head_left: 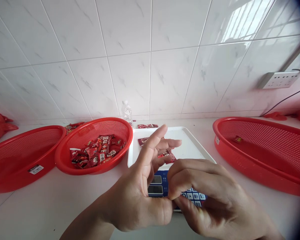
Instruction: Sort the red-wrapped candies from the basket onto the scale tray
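Observation:
My left hand (pixel 147 186) is raised over the front of a digital scale, fingers spread and holding nothing. Thumb and forefinger of my right hand (pixel 205 190) are pinched together at the tip of my left thumb; whatever lies between them, if anything, is too small to make out. Beneath both hands are the scale's blue panel (pixel 162 176), with grey displays, and its keypad (pixel 193 195), partly covered. Behind them, the white scale tray (pixel 190 146) bears a few red snack packets (pixel 168 156), partly hidden by my left fingers.
A red basket (pixel 62 160) of small red packets (pixel 100 150) stands left of the scale, with another red basket (pixel 20 166) farther left. At right is a larger red basket (pixel 255 166). A plastic bottle (pixel 126 111) stands near the tiled wall; a power strip (pixel 281 80) is mounted there.

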Available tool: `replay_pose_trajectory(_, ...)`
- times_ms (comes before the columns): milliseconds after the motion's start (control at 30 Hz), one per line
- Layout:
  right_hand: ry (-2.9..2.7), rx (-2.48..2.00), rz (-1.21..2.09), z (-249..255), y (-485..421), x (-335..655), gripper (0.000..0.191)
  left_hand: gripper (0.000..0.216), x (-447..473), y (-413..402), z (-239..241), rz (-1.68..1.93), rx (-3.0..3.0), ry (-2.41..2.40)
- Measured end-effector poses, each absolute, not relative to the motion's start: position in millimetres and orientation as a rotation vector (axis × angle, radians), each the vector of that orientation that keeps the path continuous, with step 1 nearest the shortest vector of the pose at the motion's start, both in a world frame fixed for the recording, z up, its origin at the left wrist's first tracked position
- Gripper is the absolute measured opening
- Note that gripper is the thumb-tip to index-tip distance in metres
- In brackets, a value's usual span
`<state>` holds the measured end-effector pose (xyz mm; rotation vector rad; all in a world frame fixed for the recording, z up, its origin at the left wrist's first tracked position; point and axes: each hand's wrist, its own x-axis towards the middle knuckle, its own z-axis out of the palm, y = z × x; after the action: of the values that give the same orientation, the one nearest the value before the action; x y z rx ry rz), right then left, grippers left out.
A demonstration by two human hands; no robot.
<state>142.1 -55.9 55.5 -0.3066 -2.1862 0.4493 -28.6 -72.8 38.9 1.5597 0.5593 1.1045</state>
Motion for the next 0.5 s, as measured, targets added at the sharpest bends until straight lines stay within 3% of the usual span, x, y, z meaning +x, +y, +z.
replay_pose_trajectory(500, -2.125, -0.349, 0.006, 51.7, -55.7, 139.0, 0.014, 0.098, -22.3, -75.3, 45.8, 1.291, 1.436, 0.598)
